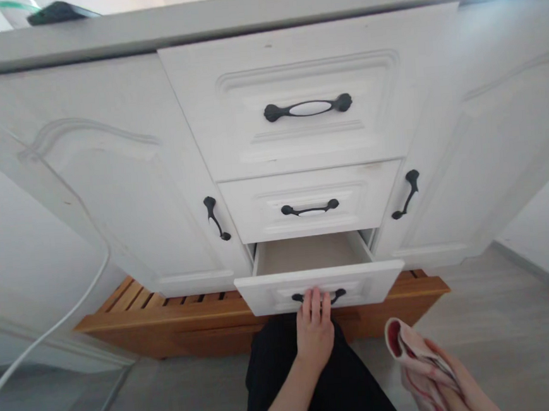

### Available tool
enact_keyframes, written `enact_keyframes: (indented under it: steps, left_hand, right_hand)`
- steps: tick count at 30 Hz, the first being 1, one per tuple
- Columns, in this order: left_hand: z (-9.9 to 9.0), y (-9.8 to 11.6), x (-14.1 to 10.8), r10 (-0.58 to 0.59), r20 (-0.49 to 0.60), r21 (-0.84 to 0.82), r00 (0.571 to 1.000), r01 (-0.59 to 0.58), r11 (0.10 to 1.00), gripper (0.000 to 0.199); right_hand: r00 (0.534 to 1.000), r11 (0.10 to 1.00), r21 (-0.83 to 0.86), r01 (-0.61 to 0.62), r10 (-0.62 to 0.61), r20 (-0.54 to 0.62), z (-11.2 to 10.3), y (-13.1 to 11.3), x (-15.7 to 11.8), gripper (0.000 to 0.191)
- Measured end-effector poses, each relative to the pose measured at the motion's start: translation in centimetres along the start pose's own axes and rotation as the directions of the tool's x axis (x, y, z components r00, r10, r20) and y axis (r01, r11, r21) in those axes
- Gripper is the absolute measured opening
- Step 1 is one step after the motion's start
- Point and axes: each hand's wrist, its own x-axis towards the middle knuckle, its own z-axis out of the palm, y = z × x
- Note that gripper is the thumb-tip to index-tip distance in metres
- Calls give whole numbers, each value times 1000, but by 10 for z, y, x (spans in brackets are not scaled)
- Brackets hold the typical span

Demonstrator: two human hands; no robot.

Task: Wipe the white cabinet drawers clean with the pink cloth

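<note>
**Left hand on bottom drawer handle, right hand gripping cloth**

Nearest, lower right of frame: the right hand [453,384] was closed around a folded cloth [410,353], pale pink with red showing at the fold. The cloth stood up from the fingers and touched nothing else. The hand was partly cut off by the bottom edge.

Bottom centre: black trousers [317,386] covered the person's legs, with the left forearm running up over them.

Just above: the left hand [315,326] reached to the bottom drawer [319,284], fingers together and curled over the middle of its dark handle [341,293]. Only the handle's two ends showed beside the fingers. The drawer was pulled partway out; its inside [311,253] looked bare and beige as far as could be seen.

Behind and below the drawer front: a slatted wooden base [135,305] ran left to right under the white cabinet, resting on grey floor [504,339].

Further up: the middle drawer [310,203] and top drawer [306,95] were shut, each with a dark handle. A cabinet door flanked them on each side, left [111,180] and right [489,150].

Left edge: a white cable [51,327] hung in a curve.

Farthest, upper left: a dark flat object [59,12] lay on the surface [240,15]; what it was could not be told.
</note>
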Motion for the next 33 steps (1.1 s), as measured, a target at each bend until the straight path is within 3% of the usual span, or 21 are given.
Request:
enact_keyframes:
  steps: [5, 9, 11, 13, 16, 17, 19, 23, 26, 28, 33]
  left_hand:
    - [24, -23, 50, 19, 185, 71, 983, -33, 997, 77]
    - [39, -31, 69, 4, 223, 50, 975, -15, 999, 84]
    - [43, -33, 74, 13, 236, 28, 972, -20, 999, 85]
    - [43, -35, 78, 26, 246, 3, 969, -28, 1000, 86]
    - [35, -36, 80, 31, 254, -32, 967, -24, 999, 88]
    - [31, -37, 78, 23, 253, -44, 967, -13, 999, 88]
    - [21, -38, 64, -13, 235, -78, 972, 33, 996, 88]
    - [11, -29, -3, -146, 198, -173, 969, 181, 968, 79]
    - [16, -15, -56, -310, 250, -199, 917, 362, 911, 62]
    - [22, -8, -74, -396, 260, -228, 881, 455, 861, 50]
    - [26, -12, -68, -382, 317, -381, 868, 485, 787, 45]
  right_hand:
    - [996, 994, 65, 85, -83, -34, 27, -50, 24, 62]
    - [983, 981, 78, 180, -175, -60, 40, -83, 45, 63]
    - [964, 969, 68, 237, -226, -140, 43, -98, 64, 60]
    - [909, 951, 17, 310, -291, -297, 47, -111, 90, 57]
    - [763, 880, -116, 461, -460, -455, 61, -123, 137, 56]
    - [727, 846, -163, 508, -522, -446, 69, -125, 152, 57]
    - [699, 796, -244, 554, -604, -383, 91, -125, 174, 60]
    - [693, 784, -341, 519, -620, -369, 134, -122, 184, 60]
    - [606, 688, -429, 585, -722, -333, 160, -127, 169, 56]
    - [551, 587, -471, 659, -802, -230, 178, -138, 153, 51]
    - [510, 440, -386, 811, -854, 98, 243, -196, 106, 63]
